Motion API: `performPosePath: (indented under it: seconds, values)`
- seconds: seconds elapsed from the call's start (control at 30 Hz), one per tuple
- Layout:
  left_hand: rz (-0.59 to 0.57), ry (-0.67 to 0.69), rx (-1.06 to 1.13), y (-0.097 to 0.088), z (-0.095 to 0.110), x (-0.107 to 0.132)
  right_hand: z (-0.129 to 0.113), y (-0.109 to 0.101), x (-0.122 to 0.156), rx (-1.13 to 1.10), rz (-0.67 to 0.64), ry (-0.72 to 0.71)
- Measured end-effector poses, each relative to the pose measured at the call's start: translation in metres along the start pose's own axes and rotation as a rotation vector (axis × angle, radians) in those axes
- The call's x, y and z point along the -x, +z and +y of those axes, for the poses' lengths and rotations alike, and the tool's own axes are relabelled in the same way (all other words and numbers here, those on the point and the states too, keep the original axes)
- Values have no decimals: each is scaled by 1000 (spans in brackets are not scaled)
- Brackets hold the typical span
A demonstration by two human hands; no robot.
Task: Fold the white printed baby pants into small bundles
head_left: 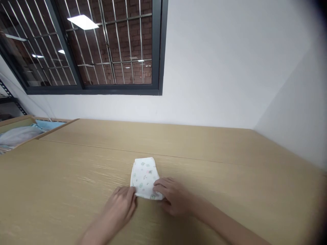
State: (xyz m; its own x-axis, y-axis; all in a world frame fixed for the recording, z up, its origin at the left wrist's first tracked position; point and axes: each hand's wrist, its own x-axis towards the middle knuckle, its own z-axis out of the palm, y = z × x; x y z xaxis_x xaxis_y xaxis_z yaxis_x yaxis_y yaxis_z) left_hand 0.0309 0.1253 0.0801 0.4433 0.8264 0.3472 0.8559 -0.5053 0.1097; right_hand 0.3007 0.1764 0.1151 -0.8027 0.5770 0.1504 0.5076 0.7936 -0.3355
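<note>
A small folded white cloth (144, 177) with little green and pink prints lies on the wooden tabletop (76, 197), narrower at its far end. My left hand (122, 203) is closed at the cloth's near left corner, its thumb and fingers pinching the edge. At the near right corner, my right hand (175, 195) has its fingers on top of the cloth and its thumb at the edge, gripping it. The fingertips of both hands are partly hidden. What kind of cloth item it is cannot be made out.
At the far left stands a wooden-edged bin (55, 127) holding pale and light-blue fabric (21, 135). A white wall (209, 68) closes off the back and right side. Above the table is a dark-framed window (122, 90) with metal bars. A seam crosses the tabletop.
</note>
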Motion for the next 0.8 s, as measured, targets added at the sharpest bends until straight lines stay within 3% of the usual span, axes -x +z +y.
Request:
performPosePath:
  seconds: [0.1, 0.27, 0.4, 0.53, 0.8]
  values:
    - [-79, -169, 213, -20, -8, -17, 3, -4, -8, -94, 48, 41]
    - [-38, -305, 473, -33, -23, -51, 16, -15, -29, -301, 177, 143]
    - [40, -436, 456, -15, -35, -79, 35, -18, -52, -452, 179, 299]
    - [96, -550, 332, 9, -42, -103, 54, -8, -77, -360, 302, 463]
    - [123, -589, 106, 43, -47, -115, 72, 21, -95, -236, 396, 594]
